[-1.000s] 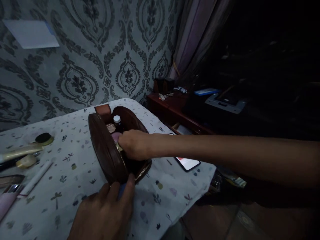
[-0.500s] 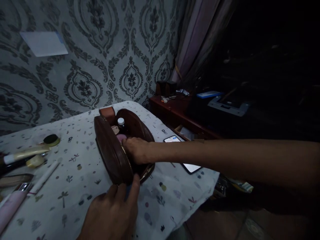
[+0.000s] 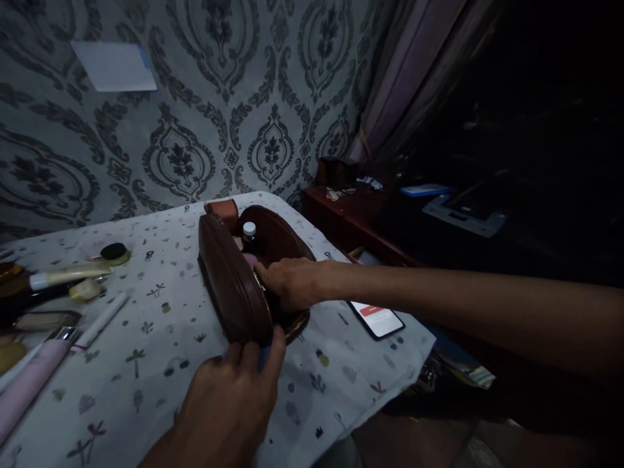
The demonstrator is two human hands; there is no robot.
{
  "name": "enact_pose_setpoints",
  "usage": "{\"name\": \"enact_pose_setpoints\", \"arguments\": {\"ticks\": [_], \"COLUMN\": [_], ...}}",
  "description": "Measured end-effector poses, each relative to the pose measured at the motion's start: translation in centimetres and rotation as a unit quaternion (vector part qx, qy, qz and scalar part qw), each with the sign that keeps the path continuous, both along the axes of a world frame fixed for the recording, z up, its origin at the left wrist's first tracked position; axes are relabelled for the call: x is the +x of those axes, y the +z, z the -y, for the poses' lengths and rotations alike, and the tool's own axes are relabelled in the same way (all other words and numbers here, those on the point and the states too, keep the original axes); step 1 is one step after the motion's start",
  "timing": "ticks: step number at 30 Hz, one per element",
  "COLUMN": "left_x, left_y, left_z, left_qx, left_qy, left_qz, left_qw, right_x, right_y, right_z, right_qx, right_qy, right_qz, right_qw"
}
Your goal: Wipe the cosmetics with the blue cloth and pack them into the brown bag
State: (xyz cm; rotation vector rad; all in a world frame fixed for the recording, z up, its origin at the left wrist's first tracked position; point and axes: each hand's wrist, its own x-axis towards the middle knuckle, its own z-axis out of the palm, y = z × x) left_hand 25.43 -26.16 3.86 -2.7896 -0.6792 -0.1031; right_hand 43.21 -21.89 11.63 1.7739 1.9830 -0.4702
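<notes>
A brown zip pouch (image 3: pixel 229 286) stands unzipped on the patterned tablecloth. Inside it show a dark bottle with a white cap (image 3: pixel 249 231) and part of a pink item (image 3: pixel 250 260). My right hand (image 3: pixel 292 283) reaches into the pouch from the right; its fingers are mostly hidden behind the zip edge, so any hold is unclear. At the pouch's near end, my left hand (image 3: pixel 231 396) has its fingers closed on the end by the zip, the index finger along the edge.
Cosmetics lie on the left, among them a pink tube (image 3: pixel 36 383), a white pen-like stick (image 3: pixel 101 322) and a round green-rimmed item (image 3: pixel 116 253). A lit phone (image 3: pixel 380 318) rests under my right forearm. Behind it stands a dark red desk (image 3: pixel 336 218).
The whole view has shifted, so the scene sits further right. Red now shows on the phone screen. Both hands keep their places at the pouch, the right one still inside.
</notes>
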Motion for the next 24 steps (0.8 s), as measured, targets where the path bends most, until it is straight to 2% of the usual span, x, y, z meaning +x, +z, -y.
{"name": "enact_pose_setpoints", "arguments": {"ticks": [8, 14, 19, 22, 24], "left_x": [-0.1, -0.4, -0.8, -1.2, -1.6], "left_y": [-1.1, -1.0, -0.5, 0.0, 0.3], "left_z": [-0.7, -0.5, -1.0, -1.5, -1.8], "left_qx": [-0.048, -0.021, -0.007, 0.007, 0.028], "left_qy": [-0.021, -0.019, -0.042, -0.037, -0.043], "left_qz": [-0.023, -0.008, -0.004, -0.004, 0.005], "left_qw": [0.998, 1.0, 0.999, 0.999, 0.999], "right_x": [0.5, 0.4, 0.2, 0.2, 0.5], "right_y": [-1.0, -1.4, 0.2, 1.6, 1.9], "right_z": [-0.2, -0.2, 0.4, 2.1, 3.8], "right_qx": [0.028, 0.028, 0.078, 0.127, 0.161], "right_qy": [0.009, 0.022, 0.112, 0.178, 0.196], "right_qz": [-0.02, -0.011, -0.018, -0.02, 0.004], "right_qw": [0.999, 0.999, 0.99, 0.976, 0.967]}}
